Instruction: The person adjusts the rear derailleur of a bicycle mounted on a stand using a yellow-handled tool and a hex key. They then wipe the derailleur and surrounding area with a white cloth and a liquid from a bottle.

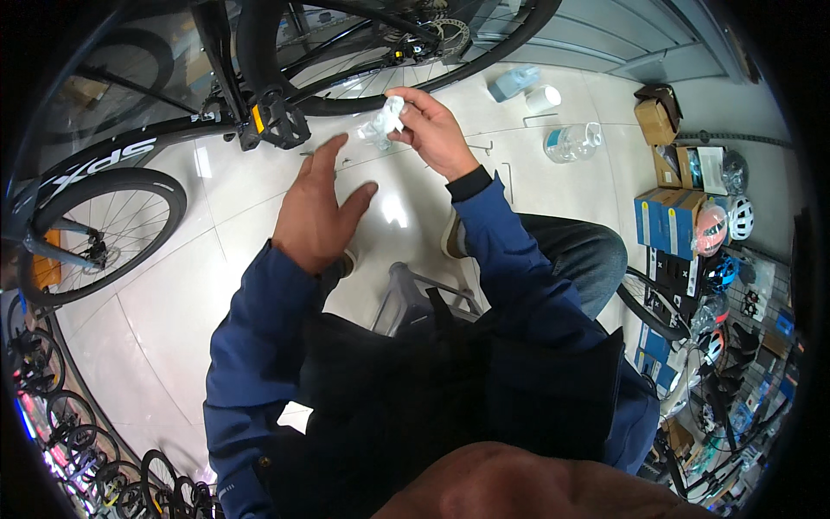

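My right hand [437,138] pinches a crumpled white tissue [389,119] below the rear wheel [320,102] of a black bicycle. To its left, my left hand [320,208] is raised with fingers apart and nothing in it. A black pedal [282,123] with a yellow reflector is just above that hand. A chain and disc brake [451,36] show at the wheel's hub. Small L-shaped hex keys [508,180] lie on the tiled floor right of my hands.
A clear plastic bottle [566,143], white cylinder [542,99] and blue-grey container [512,84] stand or lie rightward. A grey stool [398,294] is beneath me. Boxes [666,216] and helmets [711,232] line the right wall; bicycles [73,432] fill the lower left.
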### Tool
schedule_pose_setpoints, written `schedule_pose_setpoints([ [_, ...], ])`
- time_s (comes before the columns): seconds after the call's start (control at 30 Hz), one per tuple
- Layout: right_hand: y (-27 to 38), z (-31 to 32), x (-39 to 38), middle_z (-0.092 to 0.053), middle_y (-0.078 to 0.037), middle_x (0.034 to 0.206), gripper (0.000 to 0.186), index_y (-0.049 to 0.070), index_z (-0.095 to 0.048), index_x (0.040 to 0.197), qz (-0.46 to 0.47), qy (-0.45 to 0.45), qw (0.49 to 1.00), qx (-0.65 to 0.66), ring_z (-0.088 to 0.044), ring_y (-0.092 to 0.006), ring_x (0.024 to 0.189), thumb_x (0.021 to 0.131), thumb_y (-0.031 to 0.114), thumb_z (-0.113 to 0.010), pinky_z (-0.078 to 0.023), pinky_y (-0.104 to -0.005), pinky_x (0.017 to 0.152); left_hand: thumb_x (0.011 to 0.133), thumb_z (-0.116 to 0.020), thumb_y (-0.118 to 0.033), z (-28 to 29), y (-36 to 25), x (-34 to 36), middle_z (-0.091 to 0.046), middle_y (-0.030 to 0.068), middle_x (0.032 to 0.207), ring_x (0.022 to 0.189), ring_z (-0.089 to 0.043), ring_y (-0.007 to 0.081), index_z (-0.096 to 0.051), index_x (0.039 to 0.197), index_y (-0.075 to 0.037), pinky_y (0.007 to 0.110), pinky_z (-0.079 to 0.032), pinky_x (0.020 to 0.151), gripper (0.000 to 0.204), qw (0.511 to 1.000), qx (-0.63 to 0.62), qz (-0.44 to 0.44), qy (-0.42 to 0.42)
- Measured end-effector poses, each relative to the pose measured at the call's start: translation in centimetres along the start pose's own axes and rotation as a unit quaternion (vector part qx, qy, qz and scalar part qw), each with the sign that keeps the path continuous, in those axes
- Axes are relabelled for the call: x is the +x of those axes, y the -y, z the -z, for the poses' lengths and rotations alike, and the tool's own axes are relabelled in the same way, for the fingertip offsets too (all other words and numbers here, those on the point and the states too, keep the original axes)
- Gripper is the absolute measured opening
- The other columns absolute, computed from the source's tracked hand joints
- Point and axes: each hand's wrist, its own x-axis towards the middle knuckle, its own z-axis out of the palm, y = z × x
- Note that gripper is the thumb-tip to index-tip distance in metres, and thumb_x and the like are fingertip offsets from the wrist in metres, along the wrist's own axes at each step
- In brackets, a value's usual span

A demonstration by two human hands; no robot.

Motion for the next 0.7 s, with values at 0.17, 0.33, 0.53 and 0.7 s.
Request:
schedule_pose_setpoints([
  [0.17, 1.6, -3.4, -3.4, -0.072, -0.004, 0.106, 0.020, 0.000, -0.069, 0.119, 0.064, 0.062, 0.984, -0.154, -0.067, -0.0092, 0.095, 0.100, 0.007, -0.067, -0.055, -0.0246, 0.083, 0.099, -0.071, -0.015, -0.7, 0.9, 1.4, -0.065, 0.0174, 0.128, 0.102, -0.070, 0.0197, -0.045, 0.150, -0.002, 0.033, -0.058, 0.089, 0.059, 0.976, -0.208, 0.059, 0.019],
  [0.33, 4.6, -4.1, -5.6, -0.071, -0.001, 0.090, 0.012, 0.001, -0.070, 0.107, 0.123, 0.077, 0.947, -0.287, -0.065, -0.0064, 0.083, 0.095, 0.005, -0.072, -0.054, -0.0235, 0.074, 0.103, -0.066, -0.015, -2.0, 0.6, 2.6, -0.071, 0.0072, 0.115, 0.097, -0.069, 0.0125, -0.066, 0.131, -0.001, 0.025, -0.059, 0.087, 0.032, 0.927, -0.361, 0.097, 0.021],
  [0.53, 11.1, -1.6, -9.9, -0.073, -0.010, 0.087, 0.035, 0.007, -0.068, 0.119, 0.151, 0.106, 0.853, -0.489, -0.072, -0.0220, 0.074, 0.092, 0.028, -0.076, -0.056, -0.0328, 0.068, 0.101, -0.070, -0.020, -5.5, -1.6, 3.1, -0.074, 0.0071, 0.102, 0.086, -0.070, 0.0112, -0.071, 0.115, 0.002, 0.024, -0.060, 0.076, 0.026, 0.934, -0.344, 0.092, 0.015],
  [0.7, 12.0, 1.2, -14.4, -0.073, -0.017, 0.091, 0.039, 0.005, -0.067, 0.116, 0.173, 0.129, 0.775, -0.593, -0.073, -0.0336, 0.079, 0.087, 0.028, -0.079, -0.056, -0.0400, 0.070, 0.099, -0.073, -0.025, -8.7, -3.1, 1.3, -0.071, 0.0018, 0.094, 0.084, -0.068, 0.0098, -0.070, 0.105, -0.005, 0.024, -0.058, 0.076, 0.022, 0.899, -0.388, 0.151, 0.133],
])
